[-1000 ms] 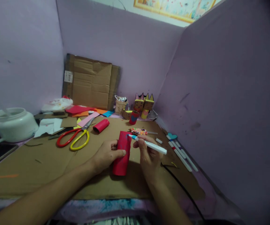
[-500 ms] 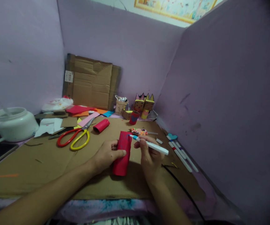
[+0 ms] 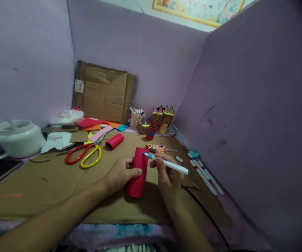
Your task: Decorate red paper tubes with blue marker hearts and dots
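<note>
A red paper-wrapped tube (image 3: 138,173) lies on the brown cardboard work surface (image 3: 48,185). My left hand (image 3: 120,174) is closed round its left side, thumb across the front. My right hand (image 3: 167,175) grips a white marker with a blue band (image 3: 168,163), and the marker's tip touches the upper part of the tube. A second, shorter red tube (image 3: 114,140) lies farther back beside red-and-yellow scissors (image 3: 84,154).
A white pot (image 3: 18,138) stands at the left edge. Coloured paper sheets (image 3: 94,124), a folded cardboard box (image 3: 103,91) and small cat-eared paper figures (image 3: 163,118) sit at the back. Several markers (image 3: 204,176) lie along the purple right wall, and a black cable (image 3: 205,213) runs near the front right.
The hands, tube and marker hold nearly the same pose; the marker tip has shifted very slightly on the tube. The camera view has drifted a little to the left.
</note>
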Demonstrator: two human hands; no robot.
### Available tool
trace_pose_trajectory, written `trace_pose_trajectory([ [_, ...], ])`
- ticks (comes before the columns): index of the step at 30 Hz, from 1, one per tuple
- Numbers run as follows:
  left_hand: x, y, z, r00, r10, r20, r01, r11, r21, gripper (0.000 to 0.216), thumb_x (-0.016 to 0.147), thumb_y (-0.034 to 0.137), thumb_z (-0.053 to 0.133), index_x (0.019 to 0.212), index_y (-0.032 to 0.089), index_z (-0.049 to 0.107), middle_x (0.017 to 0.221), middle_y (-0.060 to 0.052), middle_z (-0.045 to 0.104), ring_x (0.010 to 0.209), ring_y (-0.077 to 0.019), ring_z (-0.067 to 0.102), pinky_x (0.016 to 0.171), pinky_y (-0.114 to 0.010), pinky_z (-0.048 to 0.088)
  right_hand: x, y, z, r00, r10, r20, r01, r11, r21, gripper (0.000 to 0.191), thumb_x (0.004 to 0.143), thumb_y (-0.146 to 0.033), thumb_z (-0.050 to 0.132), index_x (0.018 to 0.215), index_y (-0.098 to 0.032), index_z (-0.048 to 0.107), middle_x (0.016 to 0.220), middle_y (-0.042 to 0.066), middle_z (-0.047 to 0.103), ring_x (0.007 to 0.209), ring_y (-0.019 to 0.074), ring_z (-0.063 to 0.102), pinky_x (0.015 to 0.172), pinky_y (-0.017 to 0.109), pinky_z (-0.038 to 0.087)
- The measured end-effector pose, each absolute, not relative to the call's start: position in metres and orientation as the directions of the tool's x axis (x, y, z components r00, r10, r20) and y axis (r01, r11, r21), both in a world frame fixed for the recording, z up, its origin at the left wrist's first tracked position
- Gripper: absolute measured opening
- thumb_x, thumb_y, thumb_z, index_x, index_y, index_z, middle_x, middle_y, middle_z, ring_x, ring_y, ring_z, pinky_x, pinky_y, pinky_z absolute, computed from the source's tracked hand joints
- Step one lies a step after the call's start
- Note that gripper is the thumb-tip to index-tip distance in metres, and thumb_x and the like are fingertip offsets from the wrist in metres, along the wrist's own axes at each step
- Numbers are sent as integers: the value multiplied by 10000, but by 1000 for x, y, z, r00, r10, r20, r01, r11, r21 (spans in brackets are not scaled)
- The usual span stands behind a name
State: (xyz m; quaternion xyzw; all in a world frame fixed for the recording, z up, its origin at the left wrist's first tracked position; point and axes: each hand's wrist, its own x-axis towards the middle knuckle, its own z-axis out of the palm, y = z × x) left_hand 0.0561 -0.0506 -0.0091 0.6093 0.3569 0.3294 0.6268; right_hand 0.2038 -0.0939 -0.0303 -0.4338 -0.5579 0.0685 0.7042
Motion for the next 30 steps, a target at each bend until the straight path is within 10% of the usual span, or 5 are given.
trace_pose_trajectory([
  [30, 55, -51, -6, 539, 841, -49, 46, 28, 999, 259, 592, 312, 676, 769, 141, 596, 734, -21, 636, 718, -188, 568, 671, -294, 437, 201, -96, -26, 368, 591, 718, 404, 594, -696, 147, 896, -281, 546, 837, -190, 645, 622, -16, 607, 577, 138, 591, 588, 283, 475],
])
